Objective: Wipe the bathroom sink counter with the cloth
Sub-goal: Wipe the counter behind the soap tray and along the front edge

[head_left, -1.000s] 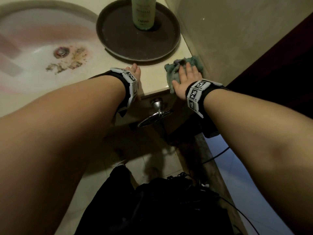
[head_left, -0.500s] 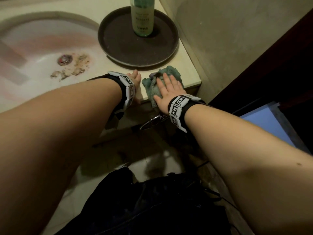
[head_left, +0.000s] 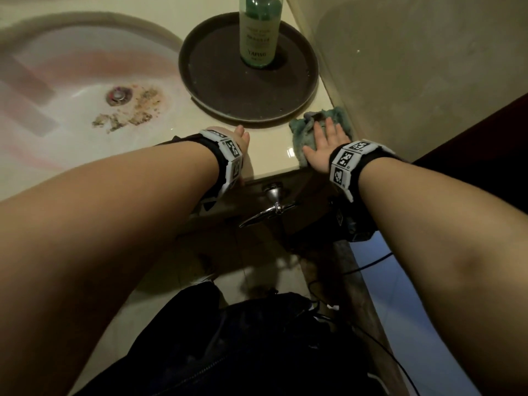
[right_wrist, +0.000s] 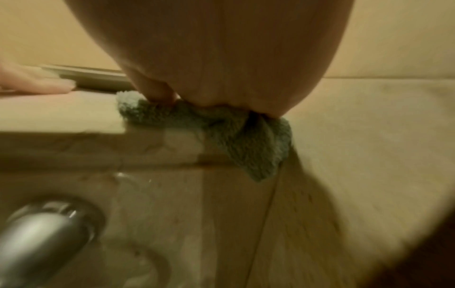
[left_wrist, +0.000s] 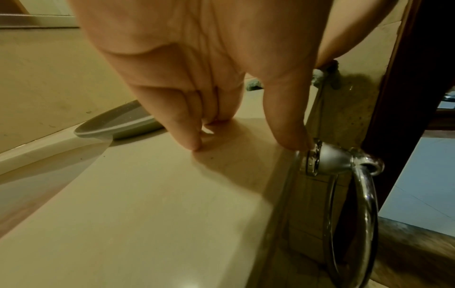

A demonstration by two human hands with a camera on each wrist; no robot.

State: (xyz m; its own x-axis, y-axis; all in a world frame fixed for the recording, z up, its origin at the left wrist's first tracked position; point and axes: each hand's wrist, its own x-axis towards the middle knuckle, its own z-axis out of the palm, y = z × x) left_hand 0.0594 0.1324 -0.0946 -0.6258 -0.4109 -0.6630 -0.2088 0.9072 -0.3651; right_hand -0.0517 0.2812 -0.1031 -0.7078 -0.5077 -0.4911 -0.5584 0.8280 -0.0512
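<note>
The cloth [head_left: 320, 132] is back out at the far right corner of the worktop [head_left: 271, 155], at about three o'clock from the round tray [head_left: 200, 90], tucked against the side wall [head_left: 414, 67]. Half a second ago it was drawn in toward the middle, nearly up against the left hand; now the stroke has swung right again, so this is a back-and-forth pass along the front strip. The right hand [head_left: 325, 144] lies flat on top with fingers spread and straight, palm pressing the cloth down rather than gripping it. In the right wrist view a corner of the cloth [right_wrist: 258, 148] spills over the front edge and hangs free. The left hand [head_left: 243, 144] has not budged: fingertips [left_wrist: 194, 144] planted straight on the worktop near the front lip, holding nothing, just bracing, close above the chrome towel ring [left_wrist: 344, 194] mounted below. The green bottle [head_left: 258, 30] stands upright on the tray at twelve o'clock, untouched. My read: the front right strip is getting covered, but the area under and around the tray is not reachable as things sit, and the debris in the basin [head_left: 85, 81] near the drain [head_left: 118, 95] remains.
</note>
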